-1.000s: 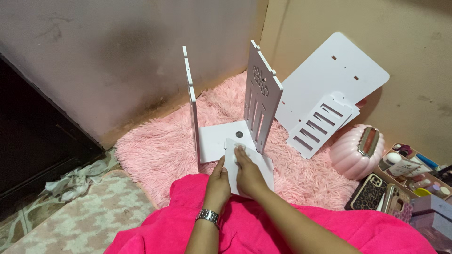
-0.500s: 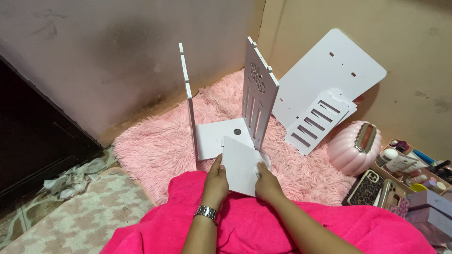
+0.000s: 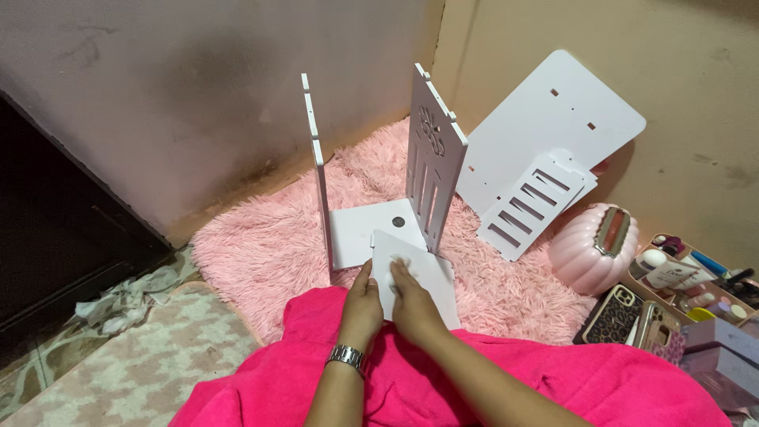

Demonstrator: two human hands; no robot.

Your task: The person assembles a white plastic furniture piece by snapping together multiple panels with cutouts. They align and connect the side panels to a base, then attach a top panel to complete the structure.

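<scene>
A small white square panel (image 3: pixel 423 273) lies tilted in front of me over the pink cloth on my lap. My left hand (image 3: pixel 361 304), with a metal watch on its wrist, grips the panel's left edge. My right hand (image 3: pixel 413 304) rests on the panel's face, fingers flat. Just beyond stands a partly built white shelf: a flat base panel (image 3: pixel 360 229) with a round hole, a thin upright side panel (image 3: pixel 318 170) on its left and a cut-out upright panel (image 3: pixel 431 162) on its right.
The shelf stands on a fluffy pink rug (image 3: pixel 261 253). A large white board (image 3: pixel 553 134) and slotted panels (image 3: pixel 534 205) lean on the beige wall. At right sit a pink pumpkin-shaped case (image 3: pixel 589 245), phones (image 3: pixel 613 312) and a tray of cosmetics (image 3: pixel 684 277).
The panel was lifted up between both hands half a second ago. Now it is lowered flatter, with my right hand moved from its right edge onto its face.
</scene>
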